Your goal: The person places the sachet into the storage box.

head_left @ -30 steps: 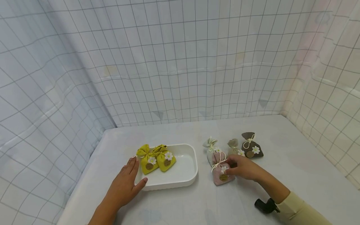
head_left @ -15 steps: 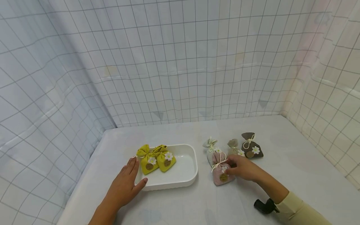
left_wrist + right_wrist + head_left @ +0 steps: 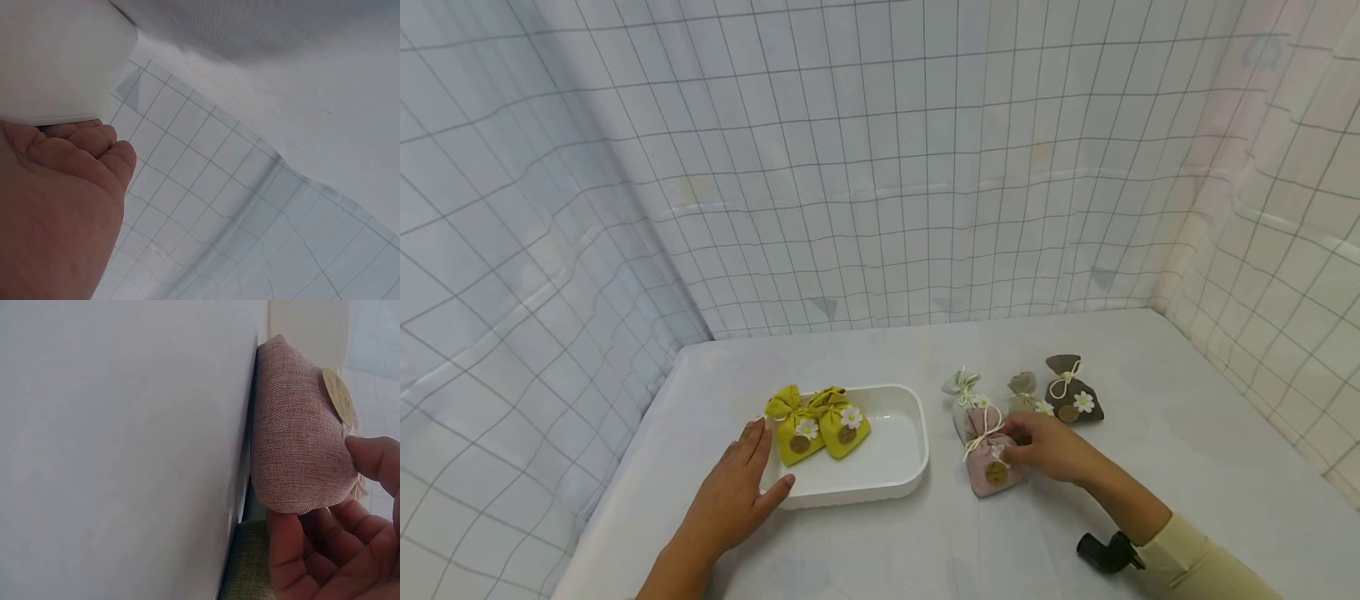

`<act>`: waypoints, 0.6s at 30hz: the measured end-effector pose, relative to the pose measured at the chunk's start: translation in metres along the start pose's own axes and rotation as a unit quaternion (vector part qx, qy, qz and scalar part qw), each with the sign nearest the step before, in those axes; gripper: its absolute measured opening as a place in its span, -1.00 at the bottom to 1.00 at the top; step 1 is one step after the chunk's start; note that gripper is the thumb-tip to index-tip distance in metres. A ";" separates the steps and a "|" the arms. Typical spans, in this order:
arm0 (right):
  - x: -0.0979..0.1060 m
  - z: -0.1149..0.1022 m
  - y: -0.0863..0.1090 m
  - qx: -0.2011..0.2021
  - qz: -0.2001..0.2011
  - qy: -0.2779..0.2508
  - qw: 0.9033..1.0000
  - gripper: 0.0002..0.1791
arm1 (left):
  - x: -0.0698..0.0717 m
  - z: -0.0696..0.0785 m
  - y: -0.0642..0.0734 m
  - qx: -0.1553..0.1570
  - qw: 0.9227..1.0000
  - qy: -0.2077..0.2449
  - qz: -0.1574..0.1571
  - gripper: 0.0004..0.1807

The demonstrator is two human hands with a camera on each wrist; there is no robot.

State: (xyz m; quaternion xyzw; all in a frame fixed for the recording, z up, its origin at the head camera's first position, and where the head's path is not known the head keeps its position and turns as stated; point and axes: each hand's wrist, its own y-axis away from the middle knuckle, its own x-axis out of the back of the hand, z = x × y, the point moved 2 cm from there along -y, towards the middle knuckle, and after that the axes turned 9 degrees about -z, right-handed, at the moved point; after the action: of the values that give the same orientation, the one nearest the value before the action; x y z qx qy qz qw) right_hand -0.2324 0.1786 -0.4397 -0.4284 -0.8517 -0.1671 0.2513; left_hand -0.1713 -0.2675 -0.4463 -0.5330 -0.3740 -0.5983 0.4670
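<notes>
My right hand (image 3: 1047, 446) pinches a pink drawstring sachet (image 3: 992, 477) with a white flower and a round tag, thumb on its flower side. In the right wrist view the woven pink sachet (image 3: 300, 425) rests close against the white table, with fingers behind its side edge. My left hand (image 3: 733, 487) rests at the left end of a white tray (image 3: 880, 493), fingers straight along its rim and thumb at the front edge. Two yellow sachets (image 3: 797, 446) lie side by side inside the tray. The left wrist view shows fingers against the tray's wall (image 3: 56, 62).
Behind the pink sachet lies a pale grey-green sachet (image 3: 961, 385). To its right are a beige sachet (image 3: 1022, 390), partly hidden by the right hand, and a dark brown one (image 3: 1067, 396). A black object (image 3: 1105, 552) sits by the right sleeve. Grid-patterned curtains (image 3: 880, 208) enclose the table.
</notes>
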 end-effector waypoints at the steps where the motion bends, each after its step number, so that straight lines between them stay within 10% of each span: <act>1: 0.000 0.000 0.000 0.002 -0.001 0.000 1.000 -0.84 | 0.000 0.000 0.000 0.000 1.000 0.000 0.001 -0.10; 18: 0.015 -0.021 -0.003 -0.005 0.023 0.021 0.999 -0.82 | 0.000 0.001 0.000 0.000 1.000 0.001 0.001 -0.09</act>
State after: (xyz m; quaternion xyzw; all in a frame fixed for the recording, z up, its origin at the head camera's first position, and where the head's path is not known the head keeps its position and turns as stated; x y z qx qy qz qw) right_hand -0.2365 0.1760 -0.4142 -0.4458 -0.8352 -0.1741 0.2707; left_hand -0.1714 -0.2668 -0.4464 -0.5325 -0.3730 -0.5987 0.4678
